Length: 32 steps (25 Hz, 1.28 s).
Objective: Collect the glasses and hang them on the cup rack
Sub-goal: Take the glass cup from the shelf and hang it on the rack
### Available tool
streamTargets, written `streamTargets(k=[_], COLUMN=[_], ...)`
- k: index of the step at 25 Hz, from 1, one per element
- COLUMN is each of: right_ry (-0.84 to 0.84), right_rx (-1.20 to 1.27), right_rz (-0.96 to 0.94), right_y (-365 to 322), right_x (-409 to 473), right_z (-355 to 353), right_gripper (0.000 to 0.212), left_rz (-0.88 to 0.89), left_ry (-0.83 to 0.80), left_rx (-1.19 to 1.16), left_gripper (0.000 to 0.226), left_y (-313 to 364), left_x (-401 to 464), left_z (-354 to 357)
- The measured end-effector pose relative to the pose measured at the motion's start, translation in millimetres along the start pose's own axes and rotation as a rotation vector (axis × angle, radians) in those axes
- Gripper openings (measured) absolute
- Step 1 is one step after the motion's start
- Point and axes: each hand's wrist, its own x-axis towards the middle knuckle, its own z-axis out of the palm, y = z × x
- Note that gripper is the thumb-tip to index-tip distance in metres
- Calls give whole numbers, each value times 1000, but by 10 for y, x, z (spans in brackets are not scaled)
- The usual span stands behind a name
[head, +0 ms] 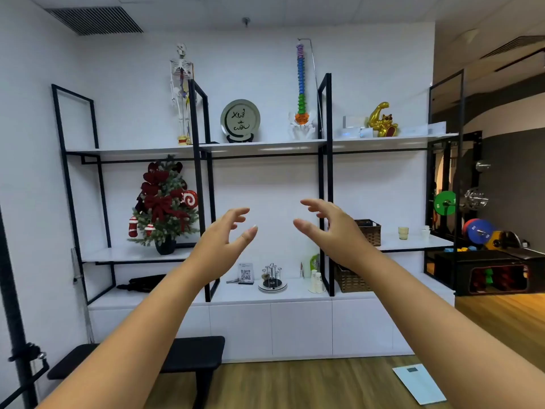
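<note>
Both my arms reach forward at chest height toward a white shelf unit. My left hand (225,236) and my right hand (333,227) face each other with fingers loosely spread, and neither holds anything. Far below them, on the white counter (295,295), stands the metal cup rack (272,277) on a round base. A yellowish glass (403,232) sits on the right middle shelf, with a small white cup (425,231) further right. Two pale cups (316,281) stand on the counter right of the rack.
A black bench (188,354) stands on the wood floor in front of the cabinets. A floor scale (420,383) lies lower right. Wicker baskets (351,280), a QR sign (246,273) and a small Christmas tree (163,208) occupy shelves. Gym weights (477,228) fill the right.
</note>
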Motion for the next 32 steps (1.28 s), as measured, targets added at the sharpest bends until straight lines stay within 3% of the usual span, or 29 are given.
streamTargets(k=[2, 8, 21, 32], right_ry=[-17, -109, -153, -89], right_rx=[-162, -280, -297, -421], right_rz=[-41, -44, 12, 231], right_y=[50, 308, 636, 892], right_x=[-65, -249, -697, -1233], right_z=[8, 20, -381, -849], right_gripper=[65, 72, 72, 70], left_rz=[9, -36, -8, 110], left_ry=[-16, -59, -100, -219], left_rx=[102, 124, 170, 31], left_gripper=[62, 68, 63, 58], left_y=[-21, -154, 235, 397], left_x=[-38, -210, -393, -276], left_z=[16, 170, 791, 1492])
